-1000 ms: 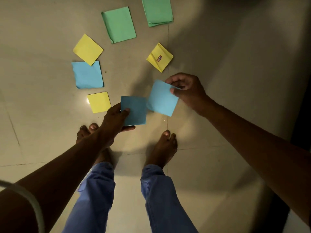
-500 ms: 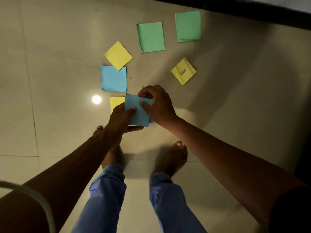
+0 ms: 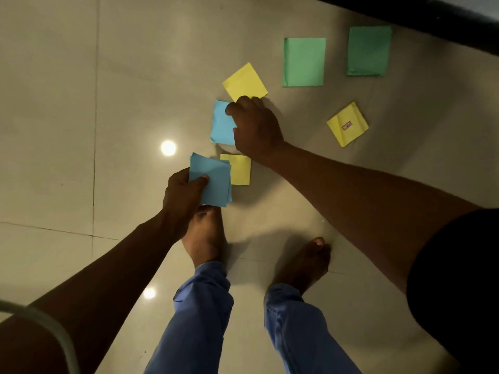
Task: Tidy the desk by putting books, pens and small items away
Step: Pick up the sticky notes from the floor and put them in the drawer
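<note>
Left hand: I saw my left hand point(image 3: 186, 191) held above the floor, thumb curled over the near-left corner of the blue stack point(image 3: 212, 182) and fingers beneath it, pinching the sheets firmly
Blue stack: two blue squares lay slightly fanned in that grip, lifted off the tiles, their right edge overlapping the near yellow square point(image 3: 239, 170) from my view
Right hand: my right hand point(image 3: 255, 128) reached farther out, palm down, fingers curled onto the right part of the blue square on the floor point(image 3: 221, 122); I could not tell whether it had pinched the sheet or merely pressed on it
Blue square on the floor: it lay flat on the tiled floor point(image 3: 81, 103), its left half showing beside my knuckles, just near of the far yellow square point(image 3: 244, 82)
Far yellow square: tilted like a diamond, its near corner hidden behind my right fingertips
Yellow square with label point(image 3: 348, 125): lay alone to the right, well apart from both hands, a small sticker on its face
Green sheets: one green sheet point(image 3: 303, 62) and a second green sheet point(image 3: 368, 51) lay side by side at the far right, near a dark edge
Feet: my bare feet point(image 3: 205, 238) stood on the tiles below the hands, blue trousers point(image 3: 199, 306) above them
</note>
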